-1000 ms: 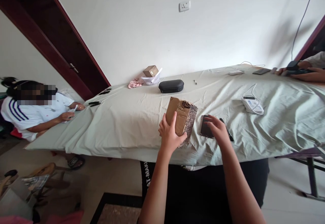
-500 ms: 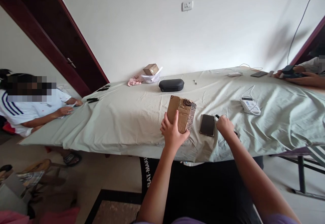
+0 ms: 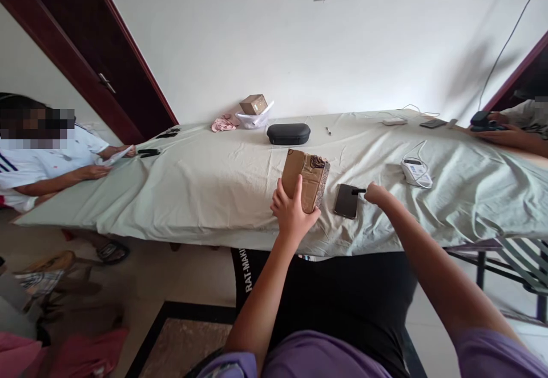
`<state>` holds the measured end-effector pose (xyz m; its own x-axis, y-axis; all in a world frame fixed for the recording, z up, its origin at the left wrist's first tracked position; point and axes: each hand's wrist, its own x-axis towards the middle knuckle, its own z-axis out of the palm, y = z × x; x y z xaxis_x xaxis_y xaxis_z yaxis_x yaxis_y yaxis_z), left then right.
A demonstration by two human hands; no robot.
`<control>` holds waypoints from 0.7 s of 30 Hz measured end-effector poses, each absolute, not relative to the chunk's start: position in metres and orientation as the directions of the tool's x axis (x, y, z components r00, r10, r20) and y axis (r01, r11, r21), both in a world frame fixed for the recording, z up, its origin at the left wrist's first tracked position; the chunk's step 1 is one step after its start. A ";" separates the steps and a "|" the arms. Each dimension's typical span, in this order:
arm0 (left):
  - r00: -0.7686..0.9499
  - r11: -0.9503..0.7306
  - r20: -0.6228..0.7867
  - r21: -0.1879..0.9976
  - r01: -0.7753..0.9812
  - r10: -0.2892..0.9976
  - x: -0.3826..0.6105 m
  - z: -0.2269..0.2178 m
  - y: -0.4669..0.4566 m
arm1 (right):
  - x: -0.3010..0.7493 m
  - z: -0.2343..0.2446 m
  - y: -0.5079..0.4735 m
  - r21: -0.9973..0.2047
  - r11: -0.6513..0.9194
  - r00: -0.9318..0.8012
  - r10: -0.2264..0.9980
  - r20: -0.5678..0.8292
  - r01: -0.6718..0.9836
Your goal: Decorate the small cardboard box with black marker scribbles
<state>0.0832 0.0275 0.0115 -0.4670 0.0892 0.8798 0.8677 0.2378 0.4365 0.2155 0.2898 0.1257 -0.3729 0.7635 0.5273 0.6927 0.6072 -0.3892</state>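
Cardboard box [image 3: 306, 179], taped, stands upright near the front edge of the sheet-covered table [image 3: 205, 195]. Left hand [image 3: 292, 213] wraps it from the near side, thumb up its face. Right hand [image 3: 377, 194], at 3 o'clock of the box, is closed around a thin black pen [image 3: 358, 191]. Dark phone [image 3: 346, 201] lies flat between box and right hand. Black case [image 3: 288, 133] sits at 12 o'clock.

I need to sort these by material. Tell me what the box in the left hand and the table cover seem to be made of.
Box: looks like matte brown cardboard, creased, one side patterned, perhaps printed paper. Table cover: seemingly thin pale green fabric, wrinkled and draping over the edge.
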 end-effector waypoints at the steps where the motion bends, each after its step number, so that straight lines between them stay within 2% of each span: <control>1: -0.467 0.238 0.881 0.438 0.867 0.082 0.083 0.011 0.028 | 0.219 0.133 0.287 -0.408 0.625 -0.400 0.760 0.512 0.665; 3: -0.470 0.241 0.880 0.443 0.863 0.064 0.085 0.009 0.028 | 0.229 0.149 0.276 -0.444 0.659 -0.446 0.745 0.496 0.607; 5: -0.479 0.238 0.876 0.455 0.858 0.050 0.087 0.007 0.029 | 0.241 0.164 0.257 -0.522 0.721 -0.496 0.692 0.524 0.456; 6: -0.485 0.235 0.873 0.463 0.855 0.045 0.089 0.006 0.029 | 0.246 0.170 0.245 -0.571 0.759 -0.526 0.639 0.561 0.313; 7: -0.494 0.232 0.869 0.473 0.850 0.040 0.091 0.005 0.029 | 0.249 0.175 0.231 -0.648 0.762 -0.565 0.540 0.623 0.014; 8: -0.502 0.230 0.864 0.483 0.845 0.033 0.094 0.004 0.030 | 0.251 0.178 0.215 -0.667 0.691 -0.598 0.418 0.684 -0.280; 10: -0.517 0.224 0.856 0.501 0.836 0.017 0.099 0.003 0.031 | 0.248 0.178 0.180 -0.560 0.567 -0.521 0.251 0.816 -0.604; 11: -0.525 0.220 0.851 0.511 0.831 0.010 0.102 0.003 0.032 | 0.243 0.175 0.163 -0.484 0.558 -0.455 0.203 0.867 -0.674; 13: -0.548 0.210 0.836 0.534 0.819 0.008 0.108 0.003 0.033 | 0.226 0.165 0.131 -0.288 0.647 -0.277 0.122 0.953 -0.706; 15: -0.578 0.202 0.816 0.563 0.802 0.021 0.112 0.005 0.034 | 0.206 0.152 0.106 -0.096 0.782 -0.148 0.004 0.989 -0.616; 17: -0.606 0.201 0.795 0.589 0.783 0.034 0.114 0.006 0.034 | 0.184 0.141 0.090 -0.026 0.844 -0.096 -0.030 0.995 -0.536; 21: -0.618 0.225 0.786 0.597 0.770 0.029 0.113 0.006 0.035 | 0.151 0.128 0.083 0.041 0.897 0.085 -0.004 0.996 -0.440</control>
